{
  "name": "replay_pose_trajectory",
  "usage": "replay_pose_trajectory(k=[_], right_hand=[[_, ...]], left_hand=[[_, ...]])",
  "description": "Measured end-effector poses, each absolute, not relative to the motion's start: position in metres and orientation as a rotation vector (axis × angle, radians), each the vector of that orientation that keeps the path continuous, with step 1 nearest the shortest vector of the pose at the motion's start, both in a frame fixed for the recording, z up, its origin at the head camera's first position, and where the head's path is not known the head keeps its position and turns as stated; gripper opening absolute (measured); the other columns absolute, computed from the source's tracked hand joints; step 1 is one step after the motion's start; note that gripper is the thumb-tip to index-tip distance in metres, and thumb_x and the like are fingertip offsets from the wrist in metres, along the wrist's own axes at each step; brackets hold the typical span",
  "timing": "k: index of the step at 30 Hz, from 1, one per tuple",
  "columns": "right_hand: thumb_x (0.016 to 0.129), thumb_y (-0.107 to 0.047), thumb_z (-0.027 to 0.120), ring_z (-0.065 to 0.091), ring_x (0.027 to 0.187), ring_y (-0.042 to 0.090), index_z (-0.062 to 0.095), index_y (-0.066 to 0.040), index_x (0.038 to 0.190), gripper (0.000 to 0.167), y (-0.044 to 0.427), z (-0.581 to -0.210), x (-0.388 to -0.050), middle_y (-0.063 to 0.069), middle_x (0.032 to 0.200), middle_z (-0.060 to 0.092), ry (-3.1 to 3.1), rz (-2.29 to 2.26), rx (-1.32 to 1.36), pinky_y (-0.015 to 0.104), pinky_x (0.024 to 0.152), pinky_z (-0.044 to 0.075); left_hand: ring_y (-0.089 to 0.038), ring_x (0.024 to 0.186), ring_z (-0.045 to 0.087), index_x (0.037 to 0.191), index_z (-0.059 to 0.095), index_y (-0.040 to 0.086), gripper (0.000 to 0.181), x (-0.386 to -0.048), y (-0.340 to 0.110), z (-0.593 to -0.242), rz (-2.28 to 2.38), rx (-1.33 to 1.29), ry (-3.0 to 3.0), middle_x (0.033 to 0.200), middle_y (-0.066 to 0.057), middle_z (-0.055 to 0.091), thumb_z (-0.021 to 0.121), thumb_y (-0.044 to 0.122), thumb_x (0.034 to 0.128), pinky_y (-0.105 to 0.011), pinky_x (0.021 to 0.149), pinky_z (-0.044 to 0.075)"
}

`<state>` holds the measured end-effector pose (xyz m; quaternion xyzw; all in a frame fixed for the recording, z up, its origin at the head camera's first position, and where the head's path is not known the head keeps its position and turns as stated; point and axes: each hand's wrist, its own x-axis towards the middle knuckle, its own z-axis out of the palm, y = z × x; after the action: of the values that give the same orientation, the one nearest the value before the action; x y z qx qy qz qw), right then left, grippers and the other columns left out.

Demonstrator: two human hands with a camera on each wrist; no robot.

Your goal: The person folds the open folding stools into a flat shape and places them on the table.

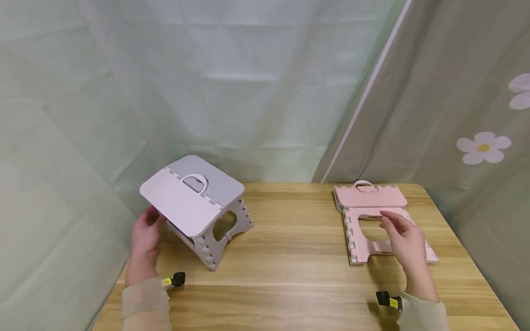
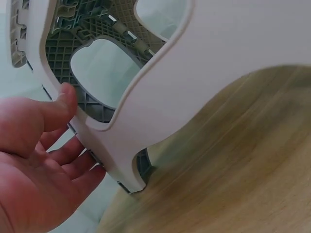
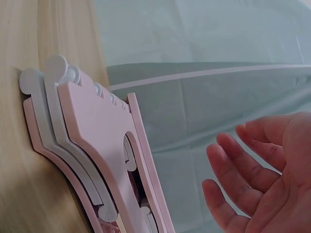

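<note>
An unfolded white and grey folding stool (image 1: pixel 178 197) stands on its legs at the left of the table. My left hand (image 1: pixel 146 232) is at its left side, partly under the seat's edge. In the left wrist view, the left hand (image 2: pixel 43 155) holds the edge of a leg panel (image 2: pixel 160 92), its thumb near the cutout and the other fingers on the outer edge. At the right lies a pink folding stool (image 1: pixel 358 197), folded flat. My right hand (image 1: pixel 407 243) hovers over it; the right wrist view shows that hand (image 3: pixel 262 174) apart from the pink stool (image 3: pixel 92 121), fingers loosely bent around nothing.
Both stools are on a wood-grain table (image 1: pixel 281 257), with its back edge against a pale green curtain (image 1: pixel 256 92). A darker curtain with white flowers (image 1: pixel 483 148) hangs at the right. Small black cameras (image 1: pixel 179 279) are strapped at both wrists.
</note>
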<state>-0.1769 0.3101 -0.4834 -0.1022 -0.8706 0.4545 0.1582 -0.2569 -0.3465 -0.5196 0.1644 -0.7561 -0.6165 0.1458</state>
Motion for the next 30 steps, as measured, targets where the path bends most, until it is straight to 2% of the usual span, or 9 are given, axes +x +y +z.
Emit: replay_pose_trajectory(k=[5,14,21,26,30], right_hand=[[0.114,-0.033,0.054,0.061,0.098,-0.006,0.068,-0.005,0.140,0.041,0.308,-0.483,-0.177,0.020,0.127,0.072,-2.484,1.313,-0.277,0.009,0.077,0.049],[0.112,-0.029,0.059,0.062,0.093,-0.010,0.071,-0.005,0.136,0.036,0.307,-0.486,-0.177,0.019,0.117,0.076,-2.478,1.267,-0.224,0.011,0.072,0.050],[0.112,-0.029,0.059,0.062,0.092,-0.011,0.072,-0.005,0.135,0.036,0.305,-0.488,-0.177,0.020,0.116,0.076,-2.474,1.246,-0.201,0.012,0.072,0.049],[0.112,-0.025,0.060,0.064,0.091,-0.009,0.073,-0.003,0.133,0.033,0.304,-0.489,-0.178,0.020,0.114,0.076,-2.455,1.246,-0.169,0.010,0.073,0.050],[0.111,-0.025,0.061,0.064,0.093,-0.010,0.072,-0.004,0.133,0.032,0.302,-0.489,-0.176,0.020,0.118,0.075,-2.452,1.257,-0.142,0.008,0.077,0.049]], left_hand=[[-0.007,0.113,0.053,0.147,0.053,0.003,0.044,-0.256,-0.347,-0.519,-1.775,0.460,-2.217,0.122,0.008,0.058,0.066,0.013,0.1065,-0.015,0.089,0.045],[-0.015,0.125,0.050,0.160,0.040,-0.001,0.062,-0.249,-0.342,-0.518,-1.715,0.322,-2.426,0.153,-0.017,0.049,0.064,0.025,0.1096,-0.013,0.092,0.043],[-0.012,0.120,0.050,0.153,0.041,-0.005,0.057,-0.247,-0.345,-0.524,-1.722,0.161,-2.496,0.145,-0.019,0.049,0.064,0.023,0.1096,-0.013,0.091,0.044],[-0.006,0.116,0.049,0.152,0.037,-0.007,0.056,-0.247,-0.346,-0.526,-1.739,0.120,-2.523,0.149,-0.025,0.048,0.063,0.021,0.1099,-0.012,0.091,0.044],[-0.015,0.115,0.052,0.149,0.040,-0.007,0.057,-0.245,-0.342,-0.521,-1.694,0.111,-2.600,0.146,-0.027,0.050,0.069,0.020,0.1072,-0.014,0.087,0.046]])
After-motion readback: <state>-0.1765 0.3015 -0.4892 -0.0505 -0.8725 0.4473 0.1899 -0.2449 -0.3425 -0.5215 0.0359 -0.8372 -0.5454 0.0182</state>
